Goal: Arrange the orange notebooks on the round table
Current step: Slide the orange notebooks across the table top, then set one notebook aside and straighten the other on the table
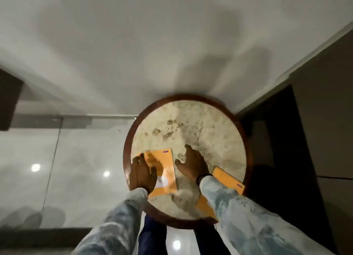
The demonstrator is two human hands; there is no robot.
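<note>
While the camera looks straight down, a round worktop point(191, 121) with a dark wooden rim and a pale, mottled stone top fills the middle of the view, standing on a glossy light floor point(66, 159).

Two orange notebooks lie on it. One notebook point(164, 170) sits flat on the near left part of the top, its long edges running roughly away from the person, with a small blue label near its far right corner. The left hand point(142, 175) rests palm down on the left side of this notebook, fingers point(141, 159) spread flat and reaching past its far left corner onto the stone; they press rather than clasp, nothing being gripped.

A second notebook point(228, 180) lies at the near right edge of the worktop, turned at an angle, and is partly covered by the right sleeve point(219, 189) (a faded, blotchy denim). It seems to reach the rim, or perhaps just over it; I cannot tell which.

The right hand point(193, 165) lies palm down on bare stone between the two notebooks, its fingers point(188, 149) loose and flat, holding nothing, its thumb close to the first notebook's right edge.
</note>
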